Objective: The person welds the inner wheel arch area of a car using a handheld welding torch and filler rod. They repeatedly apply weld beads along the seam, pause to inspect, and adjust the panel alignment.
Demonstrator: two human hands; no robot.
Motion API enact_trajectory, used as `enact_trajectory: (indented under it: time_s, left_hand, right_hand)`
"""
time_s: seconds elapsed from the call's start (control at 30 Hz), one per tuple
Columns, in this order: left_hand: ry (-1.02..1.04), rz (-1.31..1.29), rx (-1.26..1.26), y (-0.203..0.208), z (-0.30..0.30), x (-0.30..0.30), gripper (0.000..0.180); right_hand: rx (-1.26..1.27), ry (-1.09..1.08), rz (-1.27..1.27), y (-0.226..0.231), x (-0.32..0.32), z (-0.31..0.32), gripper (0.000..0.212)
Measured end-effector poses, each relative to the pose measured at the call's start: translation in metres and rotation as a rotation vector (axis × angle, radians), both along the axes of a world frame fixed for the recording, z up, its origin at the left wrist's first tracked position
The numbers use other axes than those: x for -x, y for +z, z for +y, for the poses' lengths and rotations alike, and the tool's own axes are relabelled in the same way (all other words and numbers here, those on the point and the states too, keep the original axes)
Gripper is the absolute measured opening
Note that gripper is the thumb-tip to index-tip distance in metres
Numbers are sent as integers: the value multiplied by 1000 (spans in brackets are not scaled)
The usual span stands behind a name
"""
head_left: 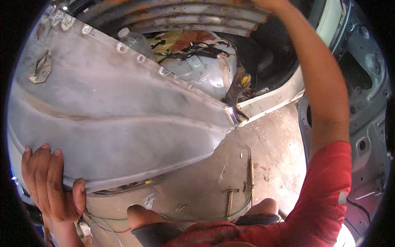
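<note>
A bare grey metal car body panel [135,99] with sanded patches fills the left side, a row of spot marks along its upper edge. My left hand [51,181] rests on its lower left edge, fingers stretched out on the metal and thumb apart. My right arm reaches up across the car's opening. Only the base of my right hand [271,4] shows at the top rim; its fingers are out of the picture. A metal bracket with a hook [40,72] sits on the panel's upper left.
Behind the panel lie a clear plastic bottle [133,41] and wiring [201,50] over a plastic-wrapped part. A car door [366,136] stands at right. On the floor are a brass torch [252,175], a hammer [230,201], thin wires [150,199] and a green hose [107,219].
</note>
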State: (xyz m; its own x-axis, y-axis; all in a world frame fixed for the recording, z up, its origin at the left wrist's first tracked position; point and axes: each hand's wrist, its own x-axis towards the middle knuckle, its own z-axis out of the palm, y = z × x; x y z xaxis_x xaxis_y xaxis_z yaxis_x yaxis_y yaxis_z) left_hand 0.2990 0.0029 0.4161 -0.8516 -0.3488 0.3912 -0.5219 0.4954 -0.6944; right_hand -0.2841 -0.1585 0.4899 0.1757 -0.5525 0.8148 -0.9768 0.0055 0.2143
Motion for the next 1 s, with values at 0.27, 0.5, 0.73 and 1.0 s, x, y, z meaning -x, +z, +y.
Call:
enact_trajectory:
  time_s: [0.27, 0.5, 0.73, 1.0]
  left_hand:
    - [7, -15, 0, 2, 2, -7, 44]
    - [-24, 10, 50, -2, -3, -9, 41]
    - [1, -45, 70, -2, -8, -10, 38]
    - [-3, -54, 67, -6, -20, -17, 38]
  right_hand:
    - [-45, -186, -119, 86, -11, 127, 42]
    - [-103, -361, -293, 37, 61, 187, 41]
    - [-305, -299, -242, -45, 148, 198, 47]
    - [-115, -340, -136, -113, 202, 183, 53]
